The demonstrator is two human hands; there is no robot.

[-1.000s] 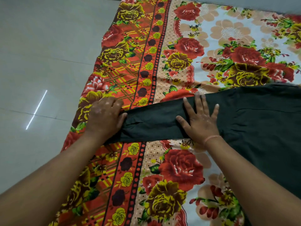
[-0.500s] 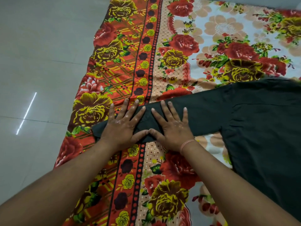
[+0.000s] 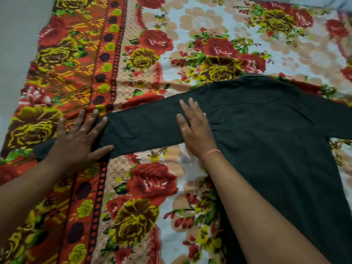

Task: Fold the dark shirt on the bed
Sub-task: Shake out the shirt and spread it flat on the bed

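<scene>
Two hands press flat on a dark shirt (image 3: pixel 266 134) spread across a flowered bedsheet (image 3: pixel 152 180), seen from the head camera. The shirt's body lies toward the sheet's right side, one sleeve (image 3: pixel 141 130) stretched out to the left toward the sheet's orange border. The left hand (image 3: pixel 76 138) rests on the sleeve's cuff end, fingers splayed wide, gripping nothing. The right hand (image 3: pixel 196 128) lies palm down where sleeve meets body, fingers together and straight, a thin pink band (image 3: pixel 210 153) at its wrist.
</scene>
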